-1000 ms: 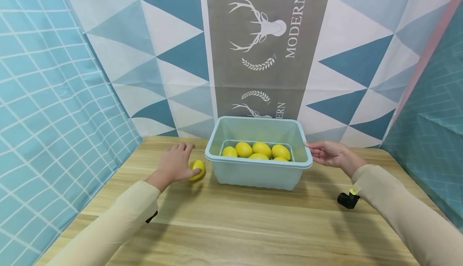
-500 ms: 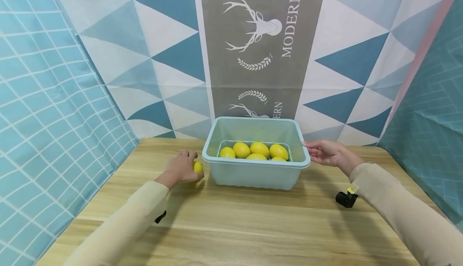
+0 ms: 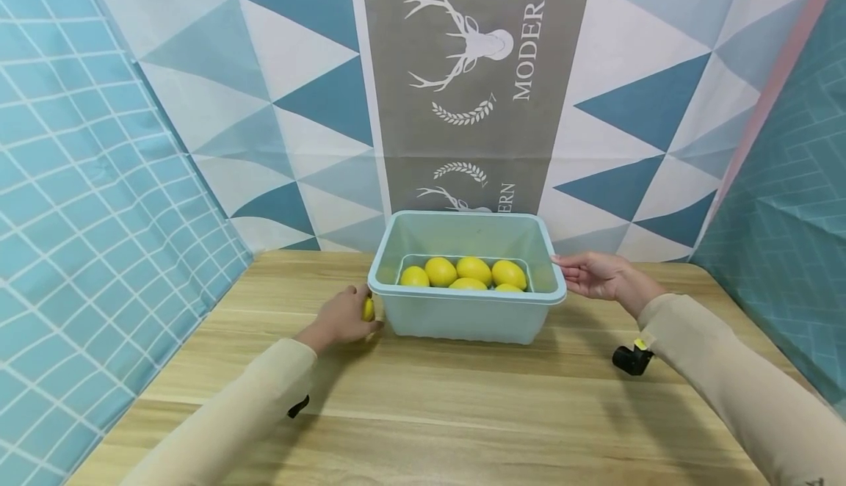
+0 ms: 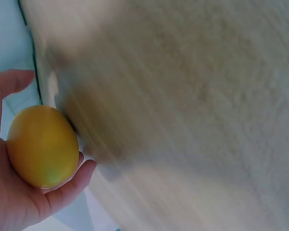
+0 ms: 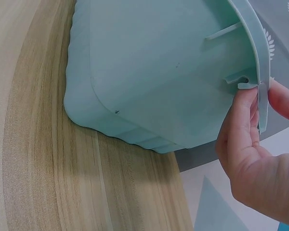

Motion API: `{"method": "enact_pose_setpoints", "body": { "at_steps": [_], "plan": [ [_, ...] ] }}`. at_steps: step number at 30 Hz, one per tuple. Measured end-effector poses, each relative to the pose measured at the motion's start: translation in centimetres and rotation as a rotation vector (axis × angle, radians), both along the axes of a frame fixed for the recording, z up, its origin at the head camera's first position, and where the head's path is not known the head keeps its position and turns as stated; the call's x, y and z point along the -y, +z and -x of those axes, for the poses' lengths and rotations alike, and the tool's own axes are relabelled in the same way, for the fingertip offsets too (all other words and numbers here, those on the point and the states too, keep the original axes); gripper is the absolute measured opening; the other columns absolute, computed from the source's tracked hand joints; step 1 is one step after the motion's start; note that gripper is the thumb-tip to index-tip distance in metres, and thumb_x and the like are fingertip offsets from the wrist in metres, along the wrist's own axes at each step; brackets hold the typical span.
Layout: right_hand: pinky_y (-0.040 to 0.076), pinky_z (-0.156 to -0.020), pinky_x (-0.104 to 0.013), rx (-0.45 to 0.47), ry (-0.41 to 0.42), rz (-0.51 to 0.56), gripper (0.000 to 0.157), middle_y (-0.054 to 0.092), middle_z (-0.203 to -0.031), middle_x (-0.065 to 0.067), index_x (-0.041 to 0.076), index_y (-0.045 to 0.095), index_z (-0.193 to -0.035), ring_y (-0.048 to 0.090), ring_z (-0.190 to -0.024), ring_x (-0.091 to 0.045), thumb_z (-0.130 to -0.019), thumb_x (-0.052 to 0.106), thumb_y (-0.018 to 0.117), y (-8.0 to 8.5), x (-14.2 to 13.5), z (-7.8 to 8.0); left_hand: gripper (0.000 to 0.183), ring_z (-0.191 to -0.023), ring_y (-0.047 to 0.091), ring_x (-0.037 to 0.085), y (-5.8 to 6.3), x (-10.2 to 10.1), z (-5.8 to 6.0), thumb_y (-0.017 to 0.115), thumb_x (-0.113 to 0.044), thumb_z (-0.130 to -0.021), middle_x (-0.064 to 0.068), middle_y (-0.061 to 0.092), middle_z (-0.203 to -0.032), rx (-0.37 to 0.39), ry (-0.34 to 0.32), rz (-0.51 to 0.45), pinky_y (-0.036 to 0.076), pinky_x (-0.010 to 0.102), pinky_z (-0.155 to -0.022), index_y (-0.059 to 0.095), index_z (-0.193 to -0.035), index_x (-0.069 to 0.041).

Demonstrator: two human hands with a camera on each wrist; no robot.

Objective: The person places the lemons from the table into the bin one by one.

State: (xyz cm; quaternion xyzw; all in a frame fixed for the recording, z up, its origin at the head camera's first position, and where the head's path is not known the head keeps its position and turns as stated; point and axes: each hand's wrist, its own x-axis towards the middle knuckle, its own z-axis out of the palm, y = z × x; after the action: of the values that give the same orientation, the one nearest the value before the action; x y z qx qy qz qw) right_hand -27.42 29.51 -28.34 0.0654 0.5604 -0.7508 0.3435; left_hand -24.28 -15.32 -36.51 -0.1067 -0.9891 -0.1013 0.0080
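A light blue plastic bin (image 3: pixel 465 313) stands on the table with several lemons (image 3: pixel 473 269) inside. My right hand (image 3: pixel 598 277) pinches the bin's right rim; in the right wrist view the thumb is on one side of the rim (image 5: pixel 264 53) and the fingers are beneath it. Left of the bin, my left hand (image 3: pixel 345 317) is curled round a single lemon (image 4: pixel 43 147) low at the table. The left wrist view shows fingers bent about this lemon, while the thumb (image 4: pixel 20 81) stands a little off it. The hand hides most of that lemon in the head view.
A small black object (image 3: pixel 631 360) with a yellow top shows by the right sleeve. Behind the wooden table (image 3: pixel 463 412) hangs a patterned cloth (image 3: pixel 317 133), with blue-green cloths on both sides.
My left hand has moved right and closed round the lemon, bringing it up near the bin's left side. The right hand keeps its place on the rim.
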Motion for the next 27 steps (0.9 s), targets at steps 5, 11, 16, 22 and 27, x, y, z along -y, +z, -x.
{"method": "enact_pose_setpoints", "body": {
  "at_steps": [5,11,16,22,27],
  "plan": [
    [0.060,-0.081,-0.023,-0.001,-0.018,-0.012,0.019,0.074,-0.079,-0.002,0.008,0.071,-0.085,0.070,-0.076,-0.009,-0.096,0.014,0.057,-0.1,0.1,-0.1,0.053,-0.072,0.053,0.022,-0.3,0.2,-0.1,0.073,-0.023,-0.075,0.014,0.055,-0.093,0.003,0.000,-0.006,0.047,0.032,-0.059,0.051,-0.120,-0.003],
    [0.060,-0.079,-0.023,-0.003,-0.016,-0.017,0.020,0.074,-0.080,-0.002,0.008,0.072,-0.085,0.071,-0.077,-0.009,-0.097,0.013,0.057,-0.4,0.1,-0.5,0.054,-0.074,0.053,0.024,0.2,1.0,-0.8,0.079,-0.015,-0.068,0.017,0.055,-0.093,-0.010,-0.014,0.021,0.049,0.033,-0.059,0.052,-0.113,-0.002],
    [0.060,-0.081,-0.023,-0.017,-0.016,-0.012,0.018,0.074,-0.081,-0.002,0.008,0.072,-0.085,0.071,-0.077,-0.009,-0.096,0.014,0.058,-0.4,0.1,-0.5,0.052,-0.075,0.052,0.024,1.0,1.4,-1.1,0.077,-0.019,-0.071,0.015,0.055,-0.093,-0.048,-0.018,0.075,0.045,0.031,-0.055,0.053,-0.115,-0.003],
    [0.060,-0.078,-0.024,-0.021,-0.022,-0.006,0.019,0.074,-0.079,-0.002,0.008,0.072,-0.085,0.071,-0.076,-0.010,-0.096,0.014,0.057,-0.1,0.1,-0.6,0.045,-0.075,0.052,0.023,1.6,1.6,-1.2,0.072,-0.023,-0.077,0.013,0.056,-0.090,-0.145,-0.048,0.135,0.044,0.032,-0.053,0.056,-0.115,-0.005],
    [0.060,-0.079,-0.023,-0.013,-0.036,-0.001,0.018,0.074,-0.080,-0.002,0.008,0.071,-0.084,0.071,-0.077,-0.010,-0.096,0.014,0.058,0.0,0.1,-0.7,0.044,-0.070,0.049,0.021,1.9,2.0,-1.5,0.075,-0.024,-0.072,0.009,0.053,-0.082,-0.260,-0.092,0.177,0.040,0.030,-0.050,0.058,-0.109,-0.008]
  ]
}}
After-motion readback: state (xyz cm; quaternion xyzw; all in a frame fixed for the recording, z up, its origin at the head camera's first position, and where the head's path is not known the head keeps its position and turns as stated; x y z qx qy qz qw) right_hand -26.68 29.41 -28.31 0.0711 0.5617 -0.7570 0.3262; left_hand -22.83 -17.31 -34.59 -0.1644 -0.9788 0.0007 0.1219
